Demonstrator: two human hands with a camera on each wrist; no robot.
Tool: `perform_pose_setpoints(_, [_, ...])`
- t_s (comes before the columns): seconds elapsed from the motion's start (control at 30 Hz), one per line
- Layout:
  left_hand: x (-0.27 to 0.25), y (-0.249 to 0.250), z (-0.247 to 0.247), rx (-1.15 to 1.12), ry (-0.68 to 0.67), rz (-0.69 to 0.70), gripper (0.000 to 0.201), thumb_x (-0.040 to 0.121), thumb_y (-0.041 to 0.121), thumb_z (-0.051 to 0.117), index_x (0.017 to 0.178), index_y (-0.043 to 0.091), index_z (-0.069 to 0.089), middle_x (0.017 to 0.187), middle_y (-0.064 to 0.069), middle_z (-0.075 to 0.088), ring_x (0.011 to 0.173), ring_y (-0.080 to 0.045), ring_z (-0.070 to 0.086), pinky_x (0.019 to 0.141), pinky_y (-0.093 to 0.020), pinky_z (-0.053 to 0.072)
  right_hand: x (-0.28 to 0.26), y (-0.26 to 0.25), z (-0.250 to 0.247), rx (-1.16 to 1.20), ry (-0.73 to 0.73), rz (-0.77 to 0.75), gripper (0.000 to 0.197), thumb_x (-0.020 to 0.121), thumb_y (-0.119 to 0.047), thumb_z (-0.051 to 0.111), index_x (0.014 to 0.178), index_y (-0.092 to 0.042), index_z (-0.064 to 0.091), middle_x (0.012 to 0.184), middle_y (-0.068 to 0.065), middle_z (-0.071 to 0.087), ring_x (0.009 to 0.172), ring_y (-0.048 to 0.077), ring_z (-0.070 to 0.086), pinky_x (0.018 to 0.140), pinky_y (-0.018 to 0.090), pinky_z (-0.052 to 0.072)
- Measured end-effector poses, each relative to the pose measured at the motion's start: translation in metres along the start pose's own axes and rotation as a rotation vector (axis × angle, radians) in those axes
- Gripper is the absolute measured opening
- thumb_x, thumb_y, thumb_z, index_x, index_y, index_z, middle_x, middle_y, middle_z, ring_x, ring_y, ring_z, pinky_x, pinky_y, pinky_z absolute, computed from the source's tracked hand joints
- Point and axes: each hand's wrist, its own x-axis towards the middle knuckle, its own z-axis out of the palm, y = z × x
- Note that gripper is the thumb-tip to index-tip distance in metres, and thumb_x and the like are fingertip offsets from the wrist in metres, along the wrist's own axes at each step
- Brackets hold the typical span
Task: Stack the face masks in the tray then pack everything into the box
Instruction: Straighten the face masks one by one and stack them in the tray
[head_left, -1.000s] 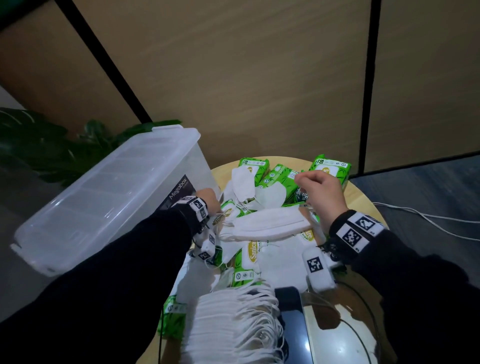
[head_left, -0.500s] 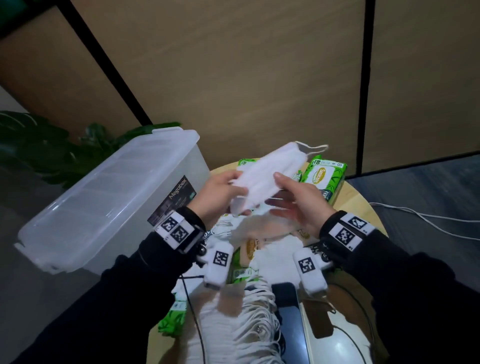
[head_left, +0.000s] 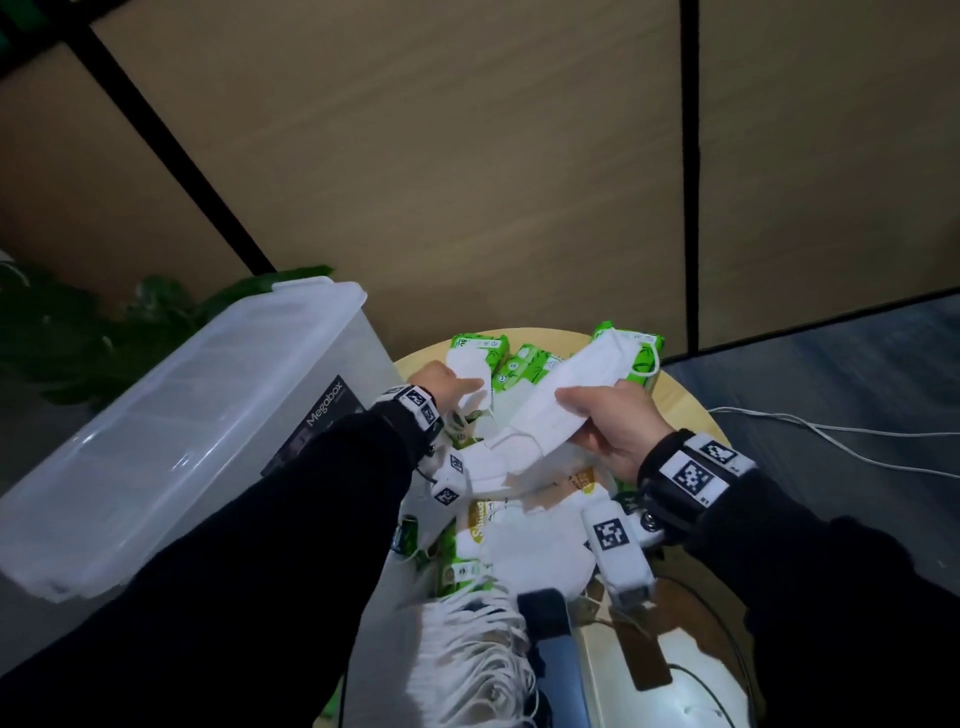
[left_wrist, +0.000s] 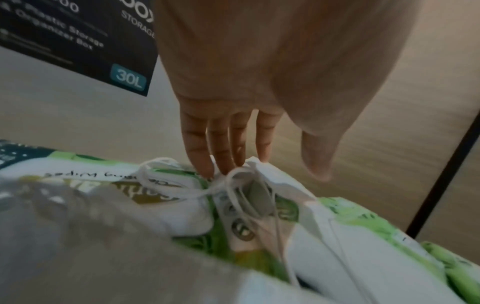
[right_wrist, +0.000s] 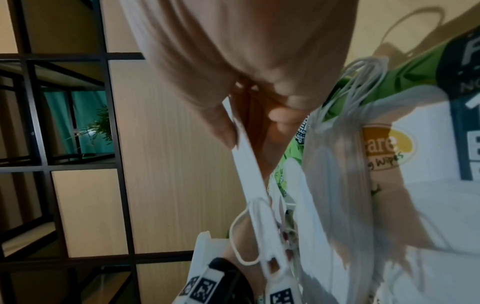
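Head view downward, wrist close-ups

- The right hand (right_wrist: 249, 67) pinches a folded white face mask (right_wrist: 250, 176) between thumb and fingers; the mask hangs edge-on towards 6 o'clock, its ear loop (right_wrist: 237, 242) dangling.
- At 3 o'clock lie green-and-white wipes packs (right_wrist: 426, 148), other white masks blurred across them.
- At 9 o'clock stands a black-framed shelf (right_wrist: 52, 144).

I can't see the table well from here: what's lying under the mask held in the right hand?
Under the held face mask lie more loose white masks and green wipes packs, heaped on the round table. What lies deeper in the heap is covered.
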Motion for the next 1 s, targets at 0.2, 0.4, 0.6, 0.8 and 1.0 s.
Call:
perform_pose_setpoints(0.2, [0.004, 0.004, 0.015, 0.484, -0.040, 0.099, 0.059, 0.074, 0.069, 0.070, 0.097, 0.016, 0.058, 0.104, -0.007, 0.068, 0.099, -0.030, 0.065, 0.069, -0.031, 0.047, 0.005, -0.001, -0.001, 0.037, 0.017, 0.005, 0.036, 0.092, -0.004, 0.070, 0.123, 0.008, 0.057, 0.101, 0.024, 0.073, 0.079, 0.033, 0.075, 0.057, 0.035, 0.060])
perform_pose_setpoints(0.4, [-0.012, -0.010, 0.004, 0.516, 0.017, 0.116, 0.024, 0.090, 0.023, 0.063, 0.110, 0.013, 0.068, 0.112, -0.011, 0.070, 0.101, -0.033, 0.067, 0.081, -0.033, 0.054, 0.004, 0.004, 0.003, -0.070, 0.037, -0.039, 0.031, 0.089, -0.009, 0.070, 0.115, 0.006, 0.062, 0.089, 0.017, 0.070, 0.076, 0.032, 0.072, 0.062, 0.036, 0.057])
perform_pose_setpoints(0.6, [-0.016, -0.045, -0.002, 0.094, 0.137, -0.036, 0.022, 0.087, 0.014, 0.066, 0.107, 0.022, 0.069, 0.113, -0.006, 0.071, 0.105, -0.027, 0.066, 0.082, -0.027, 0.050, -0.002, 0.004, 0.004, -0.090, 0.049, -0.075, 0.036, 0.086, -0.013, 0.070, 0.116, 0.006, 0.062, 0.092, 0.019, 0.068, 0.079, 0.034, 0.071, 0.065, 0.041, 0.055])
perform_pose_setpoints(0.8, [-0.007, -0.019, -0.003, 0.232, 0.171, 0.221, 0.045, 0.095, 0.042, 0.066, 0.130, 0.014, 0.063, 0.128, -0.011, 0.066, 0.116, -0.028, 0.062, 0.094, -0.034, 0.047, -0.005, 0.001, 0.003, -0.061, 0.045, -0.081, 0.021, 0.077, -0.019, 0.068, 0.096, -0.011, 0.061, 0.085, 0.015, 0.061, 0.076, 0.029, 0.065, 0.068, 0.039, 0.049])
perform_pose_setpoints(1.0, [-0.001, 0.006, 0.010, 0.523, -0.011, 0.176, 0.047, 0.087, 0.050, 0.070, 0.114, 0.012, 0.067, 0.111, -0.011, 0.070, 0.100, -0.031, 0.064, 0.078, -0.032, 0.052, 0.001, 0.001, 0.001, -0.050, 0.059, -0.074, 0.032, 0.069, -0.027, 0.067, 0.097, -0.012, 0.060, 0.083, 0.013, 0.057, 0.074, 0.028, 0.062, 0.067, 0.038, 0.046])
